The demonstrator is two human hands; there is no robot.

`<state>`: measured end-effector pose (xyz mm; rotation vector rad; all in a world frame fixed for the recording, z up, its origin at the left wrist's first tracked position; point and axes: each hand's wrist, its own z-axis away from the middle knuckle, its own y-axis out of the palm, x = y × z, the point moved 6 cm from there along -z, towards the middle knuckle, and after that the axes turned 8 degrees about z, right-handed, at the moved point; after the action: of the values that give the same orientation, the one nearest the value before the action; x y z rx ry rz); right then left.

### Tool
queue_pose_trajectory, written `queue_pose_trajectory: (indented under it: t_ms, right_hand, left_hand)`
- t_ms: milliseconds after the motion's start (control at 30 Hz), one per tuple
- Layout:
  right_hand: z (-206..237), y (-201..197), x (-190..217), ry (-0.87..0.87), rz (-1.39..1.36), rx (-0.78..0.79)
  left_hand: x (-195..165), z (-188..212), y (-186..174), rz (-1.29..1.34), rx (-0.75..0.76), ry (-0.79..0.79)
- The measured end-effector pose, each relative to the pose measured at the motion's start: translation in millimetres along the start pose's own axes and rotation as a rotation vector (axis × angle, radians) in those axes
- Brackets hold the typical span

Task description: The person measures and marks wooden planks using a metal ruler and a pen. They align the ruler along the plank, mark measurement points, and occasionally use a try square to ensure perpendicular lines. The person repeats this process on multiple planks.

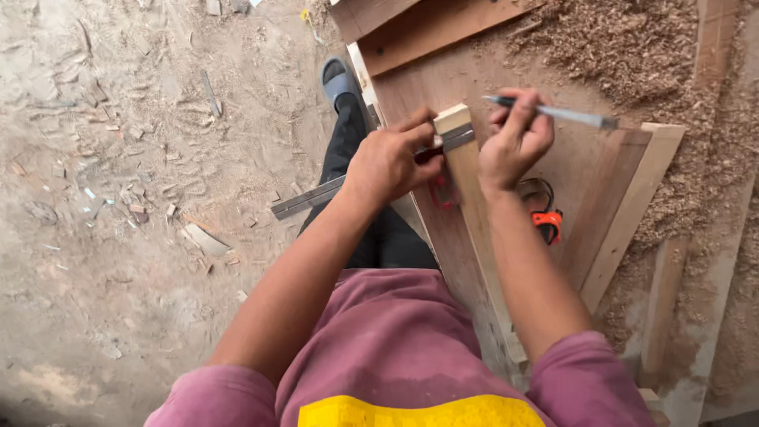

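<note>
My left hand [389, 160] presses a metal try square [316, 195] against a narrow pale wooden strip [468, 186], its steel blade crossing the strip near the far end. The square's long arm sticks out to the left over the ground. Just right of the strip's end, my right hand [514, 141] holds a grey pencil [565, 115] that points to the right. The strip lies lengthwise on a brown board [569, 170] on the workbench.
An orange and black tool [547, 220] lies on the board by my right forearm. Sawdust [632, 47] heaps up at the far right. More planks [427, 28] sit at the top. Sandy ground with wood scraps [118, 158] spreads left; my sandalled foot [338, 79] stands there.
</note>
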<state>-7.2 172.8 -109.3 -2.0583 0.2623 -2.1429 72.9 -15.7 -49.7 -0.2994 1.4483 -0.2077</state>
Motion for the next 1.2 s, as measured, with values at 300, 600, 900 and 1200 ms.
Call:
queue_pose_trajectory:
  t_ms: [300, 600, 900, 1200]
  right_hand:
    - [14.4, 17.4, 23.6, -0.217, 0.322, 0.199]
    - [15.1, 32.4, 54.0, -0.391, 0.44, 0.329]
    - [14.7, 34.7, 56.1, -0.393, 0.462, 0.347]
    - [13.6, 24.4, 33.4, -0.322, 0.547, 0.129]
  left_hand:
    - [-1.2, 0.3, -1.5, -0.037, -0.055, 0.045]
    - [-1.5, 0.8, -0.6, -0.022, -0.022, 0.052]
    - [-2.3, 1.1, -0.8, -0.014, -0.034, 0.067]
    - [-1.4, 1.9, 0.3, 0.006, -0.016, 0.064]
